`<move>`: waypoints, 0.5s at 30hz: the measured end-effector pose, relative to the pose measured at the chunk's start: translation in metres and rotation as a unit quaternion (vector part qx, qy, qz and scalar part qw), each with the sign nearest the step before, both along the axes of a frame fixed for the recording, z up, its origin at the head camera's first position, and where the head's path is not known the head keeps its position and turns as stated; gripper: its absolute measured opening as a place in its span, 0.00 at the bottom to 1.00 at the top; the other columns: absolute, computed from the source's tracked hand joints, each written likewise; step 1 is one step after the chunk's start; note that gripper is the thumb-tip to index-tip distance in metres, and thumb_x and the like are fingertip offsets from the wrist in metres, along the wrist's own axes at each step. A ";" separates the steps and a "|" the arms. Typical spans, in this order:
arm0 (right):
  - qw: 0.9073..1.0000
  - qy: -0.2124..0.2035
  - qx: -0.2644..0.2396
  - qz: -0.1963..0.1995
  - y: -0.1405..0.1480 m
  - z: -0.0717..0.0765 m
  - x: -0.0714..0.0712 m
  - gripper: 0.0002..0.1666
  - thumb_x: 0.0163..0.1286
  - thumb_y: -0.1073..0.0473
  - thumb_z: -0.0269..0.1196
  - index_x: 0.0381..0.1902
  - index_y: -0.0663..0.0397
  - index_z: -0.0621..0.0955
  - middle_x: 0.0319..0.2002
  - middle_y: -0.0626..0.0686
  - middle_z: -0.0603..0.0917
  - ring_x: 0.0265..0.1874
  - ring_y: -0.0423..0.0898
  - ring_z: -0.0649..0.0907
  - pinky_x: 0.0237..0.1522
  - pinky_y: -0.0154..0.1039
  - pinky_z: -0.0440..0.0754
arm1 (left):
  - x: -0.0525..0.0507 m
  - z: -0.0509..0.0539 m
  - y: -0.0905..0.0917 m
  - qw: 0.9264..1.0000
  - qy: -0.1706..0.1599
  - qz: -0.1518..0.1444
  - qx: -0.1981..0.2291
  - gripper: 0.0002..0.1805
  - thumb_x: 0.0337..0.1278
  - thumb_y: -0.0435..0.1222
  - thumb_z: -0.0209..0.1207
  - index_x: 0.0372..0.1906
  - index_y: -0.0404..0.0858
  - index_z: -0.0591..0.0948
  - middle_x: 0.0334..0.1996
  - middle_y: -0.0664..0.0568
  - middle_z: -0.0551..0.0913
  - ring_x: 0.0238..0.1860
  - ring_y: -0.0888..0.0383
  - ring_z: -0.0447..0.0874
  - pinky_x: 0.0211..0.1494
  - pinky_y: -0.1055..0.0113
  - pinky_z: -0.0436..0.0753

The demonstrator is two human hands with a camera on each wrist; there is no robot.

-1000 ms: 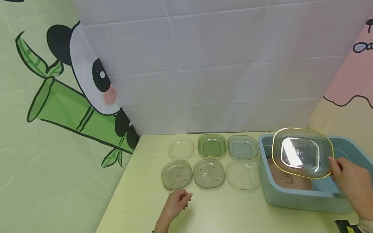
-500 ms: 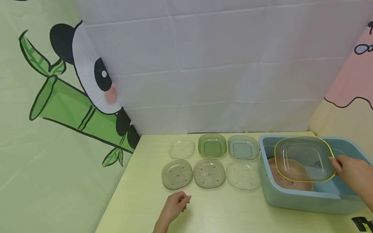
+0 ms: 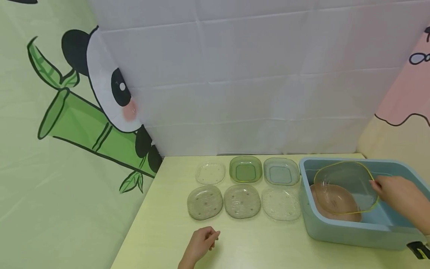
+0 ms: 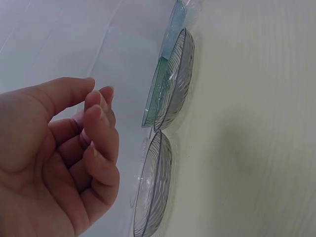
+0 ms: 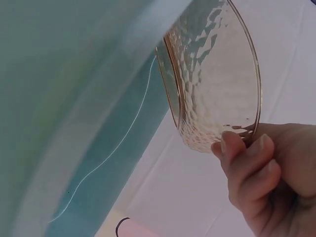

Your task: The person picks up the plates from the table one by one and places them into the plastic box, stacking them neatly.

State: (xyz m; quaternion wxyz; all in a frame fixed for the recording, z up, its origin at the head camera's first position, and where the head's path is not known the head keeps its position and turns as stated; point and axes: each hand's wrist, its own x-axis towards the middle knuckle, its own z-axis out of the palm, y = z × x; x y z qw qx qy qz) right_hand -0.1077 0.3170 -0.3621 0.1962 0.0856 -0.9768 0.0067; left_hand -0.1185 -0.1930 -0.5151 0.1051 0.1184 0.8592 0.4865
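My right hand (image 3: 399, 198) pinches the edge of a clear plate with a gold rim (image 3: 347, 183), tilted within the mouth of a blue plastic tub (image 3: 356, 234). Its dimpled, hammered-looking surface shows in the right wrist view, with the thumb and fingers (image 5: 247, 153) at the rim. Inside the tub lies a brown rounded piece (image 3: 351, 217), partly seen through the plate. My left hand (image 3: 201, 243) hovers over the table with its fingers loosely curled and nothing in it. Nearest to it are two grey transparent plates (image 3: 205, 203).
Two rows of transparent plates lie left of the tub. At the back are a clear plate (image 3: 210, 173), a green one (image 3: 245, 169) and a bluish one (image 3: 281, 172). Another clear plate (image 3: 281, 203) ends the front row. A white cloth (image 3: 235, 93) hangs behind.
The gold-rimmed plate has moved down into the tub's mouth, and its tilt has changed. My right hand still grips its edge. The left hand has barely moved.
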 end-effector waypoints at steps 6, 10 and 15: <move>0.998 -0.056 0.026 0.024 -0.004 0.008 -0.018 0.25 0.60 0.71 0.55 0.09 0.51 0.59 0.10 0.46 0.58 0.13 0.40 0.57 0.19 0.34 0.56 | 0.002 -0.001 -0.001 1.000 -0.001 0.003 0.002 0.18 0.60 0.45 0.55 0.25 0.34 0.78 0.13 0.56 0.74 0.13 0.68 0.68 0.19 0.74 0.69; 0.992 -0.123 0.023 0.015 -0.007 0.013 -0.029 0.23 0.62 0.68 0.55 0.10 0.51 0.62 0.10 0.46 0.61 0.13 0.40 0.61 0.19 0.35 0.59 | 0.003 -0.002 -0.001 1.000 0.003 0.004 0.001 0.18 0.60 0.45 0.55 0.26 0.34 0.78 0.13 0.56 0.74 0.13 0.69 0.68 0.20 0.74 0.69; 0.982 -0.190 0.009 0.020 -0.005 0.014 -0.038 0.20 0.64 0.65 0.53 0.13 0.51 0.64 0.12 0.47 0.63 0.14 0.41 0.62 0.20 0.35 0.60 | 0.003 -0.004 -0.003 1.000 0.005 0.006 -0.003 0.16 0.60 0.44 0.55 0.25 0.35 0.78 0.13 0.56 0.74 0.13 0.69 0.68 0.20 0.74 0.69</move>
